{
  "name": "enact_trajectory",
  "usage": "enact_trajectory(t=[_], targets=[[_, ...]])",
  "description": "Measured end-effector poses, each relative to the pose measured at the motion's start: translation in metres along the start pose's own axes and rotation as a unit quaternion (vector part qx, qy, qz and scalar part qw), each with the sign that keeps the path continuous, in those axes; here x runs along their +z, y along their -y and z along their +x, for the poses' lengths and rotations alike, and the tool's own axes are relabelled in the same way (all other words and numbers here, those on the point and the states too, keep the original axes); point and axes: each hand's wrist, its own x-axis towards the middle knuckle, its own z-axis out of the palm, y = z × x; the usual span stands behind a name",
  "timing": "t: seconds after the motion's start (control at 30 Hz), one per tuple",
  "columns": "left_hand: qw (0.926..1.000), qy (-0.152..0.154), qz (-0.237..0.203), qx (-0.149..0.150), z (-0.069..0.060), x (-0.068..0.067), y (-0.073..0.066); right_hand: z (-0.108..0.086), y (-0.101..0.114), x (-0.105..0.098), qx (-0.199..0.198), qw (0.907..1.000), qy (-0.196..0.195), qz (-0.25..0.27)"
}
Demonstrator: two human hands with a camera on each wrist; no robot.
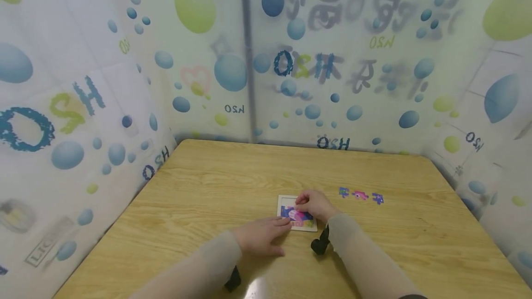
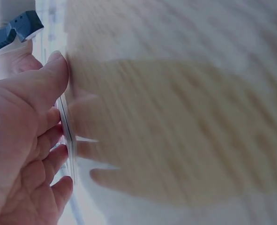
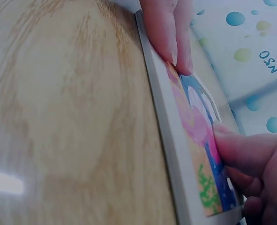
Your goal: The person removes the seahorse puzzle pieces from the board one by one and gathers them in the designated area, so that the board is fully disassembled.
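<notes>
While the left hand (image 1: pixel 262 236) rests its stretched fingers on the near left corner of the puzzle (image 1: pixel 296 216), the right hand (image 1: pixel 317 204) curls in close over the other side, with its thumb touching the picture. I can't tell if that right hand pinches a piece or just presses, because its own fingers hide the spot. The left one isn't grasping anything. The puzzle sits in a white tray (image 1: pixel 279 204), right under the right hand's fingertips, and a bare bit of tray shows just to the left of them. Three loose pieces (image 1: pixel 360 195) lie in a row on the table (image 1: pixel 199 188), to the right of the right hand. It looks to me like the step is getting one piece to sit snug. I'd say the next move calls for a soft push till it's flat, with the left hand steadying the tray.
</notes>
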Motion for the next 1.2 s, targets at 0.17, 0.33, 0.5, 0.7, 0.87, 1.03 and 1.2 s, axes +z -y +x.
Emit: enact_trajectory(t=[0.17, 0.33, 0.5, 0.7, 0.87, 1.03, 1.2], targets=[[0.9999, -0.009, -0.003, -0.003, 0.001, 0.000, 0.000, 0.002, -0.001, 0.000, 0.002, 1.0000, -0.005, -0.004], [0.9998, -0.012, -0.010, -0.014, 0.003, 0.000, -0.002, 0.002, 0.000, -0.001, -0.002, 0.9999, -0.005, -0.009], [0.9997, -0.015, -0.003, -0.017, 0.002, -0.001, -0.003, 0.000, 0.005, -0.004, 0.013, 0.9998, 0.012, -0.008], [0.9997, -0.019, -0.001, -0.014, 0.001, 0.002, -0.003, -0.003, 0.016, 0.004, 0.012, 0.9998, 0.015, -0.001], [0.9996, -0.026, -0.002, -0.011, 0.001, 0.004, -0.002, -0.006, 0.021, 0.017, -0.002, 0.9994, 0.028, 0.021], [0.9995, -0.028, -0.006, -0.011, 0.002, 0.005, -0.002, -0.008, 0.022, 0.025, -0.001, 0.9991, 0.023, 0.037], [0.9995, -0.031, -0.001, -0.002, 0.000, 0.004, -0.001, -0.008, 0.021, 0.027, -0.010, 0.9995, 0.012, 0.029]])
